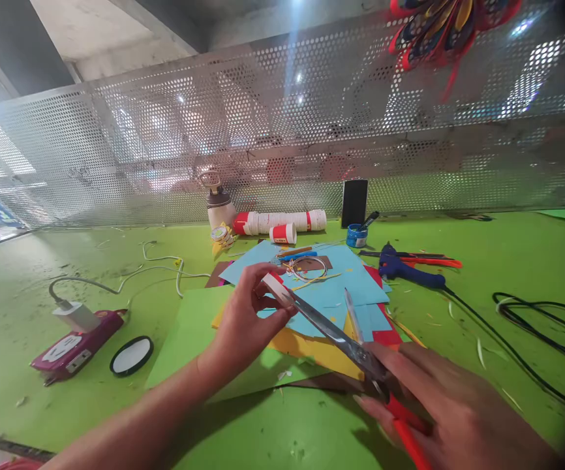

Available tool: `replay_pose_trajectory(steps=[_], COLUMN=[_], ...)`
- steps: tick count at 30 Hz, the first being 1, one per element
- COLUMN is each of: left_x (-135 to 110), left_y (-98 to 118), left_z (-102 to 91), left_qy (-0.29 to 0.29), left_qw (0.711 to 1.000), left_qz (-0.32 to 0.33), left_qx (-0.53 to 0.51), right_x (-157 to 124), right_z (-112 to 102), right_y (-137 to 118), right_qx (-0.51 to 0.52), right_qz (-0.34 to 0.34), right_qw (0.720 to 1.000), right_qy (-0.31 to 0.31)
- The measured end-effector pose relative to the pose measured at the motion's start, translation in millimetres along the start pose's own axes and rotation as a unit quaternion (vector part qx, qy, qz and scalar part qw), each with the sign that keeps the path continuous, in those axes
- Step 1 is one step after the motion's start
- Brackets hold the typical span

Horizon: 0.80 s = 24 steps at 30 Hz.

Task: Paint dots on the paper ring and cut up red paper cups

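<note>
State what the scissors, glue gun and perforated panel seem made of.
Scissors: metal blades, by their shine; red handles likely smooth plastic, evenly coloured. Glue gun: probably matte plastic, evenly blue. Panel: apparently metal, by its grey sheen and regular holes.

Looks like shiny metal on the scissor blades (320, 322), dull paper in the blue sheets (363, 277), smooth plastic on the glue gun (412, 271).

On the green worktop (517, 261) I see a magenta power strip (99, 343) at lower left, nested paper cups (282, 222) near centre, a glue gun (412, 271) right.
</note>
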State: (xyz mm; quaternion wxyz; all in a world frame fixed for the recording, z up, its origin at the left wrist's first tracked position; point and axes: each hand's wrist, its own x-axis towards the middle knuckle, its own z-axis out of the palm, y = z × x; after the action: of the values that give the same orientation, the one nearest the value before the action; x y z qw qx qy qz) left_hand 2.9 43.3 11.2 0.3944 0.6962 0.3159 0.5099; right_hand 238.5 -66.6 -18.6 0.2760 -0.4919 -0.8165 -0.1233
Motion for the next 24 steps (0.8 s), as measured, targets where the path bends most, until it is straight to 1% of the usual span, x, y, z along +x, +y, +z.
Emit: replay_pose_trajectory(steps=[10,16,20,24], left_x=[-2.5,-2.8,-2.2,-2.4], left_y=[-4.2,-6.6,-7.1,-4.9], left_z=[-2.7,-3.3,-3.6,-4.0], left_qy=[0.016,0.010,0.007,0.006], left_qw=[0.992,0.989,0.986,0.983], left_qz=[0.050,0.044,0.048,0.053], left_qx=[0.118,0.137,0.161,0.174], right_x=[-1.1,-9.3,-14.0,-16.6], right_z=[-2.9,2.6,4.7,4.1], right_y=[0.4,8.8,13.2,12.3], right_qx=[0.009,0.043,0.057,0.083], right_qz=[-0.006,0.016,0.038,0.060], right_qw=[1.000,0.997,0.994,0.989], right_qy=[-0.005,-0.063,-0.084,-0.105])
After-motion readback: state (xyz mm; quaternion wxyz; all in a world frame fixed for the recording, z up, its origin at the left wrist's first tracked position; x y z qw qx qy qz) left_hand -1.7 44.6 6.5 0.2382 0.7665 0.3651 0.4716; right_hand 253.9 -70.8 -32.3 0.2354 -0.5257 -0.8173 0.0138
